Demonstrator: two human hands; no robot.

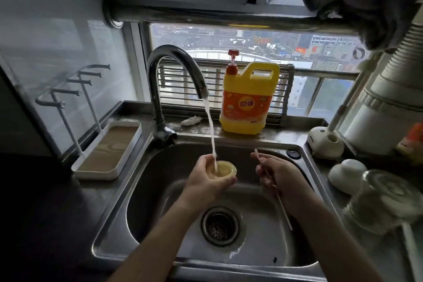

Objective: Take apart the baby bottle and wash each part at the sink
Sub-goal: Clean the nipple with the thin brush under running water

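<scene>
Over the steel sink [270, 247], my left hand [207, 181] grips a round yellowish bottle part [225, 169], its opening turned up. Water runs from the curved tap [176, 71] straight into it. To the right, my right hand [278, 176] pinches a thin white straw-like stick [282, 207]. It slants from above the fingers down past the wrist and stays outside the stream. On the counter at the right lie a clear glass bottle body [380, 201] and a white dome-shaped cap [346, 174].
A yellow dish soap jug [248, 103] with a red pump stands on the ledge behind the sink. A white tray with a rack [109, 151] sits to the left. At the right are a white holder [325, 142] and a ribbed duct. The drain strainer [220, 225] lies below my hands.
</scene>
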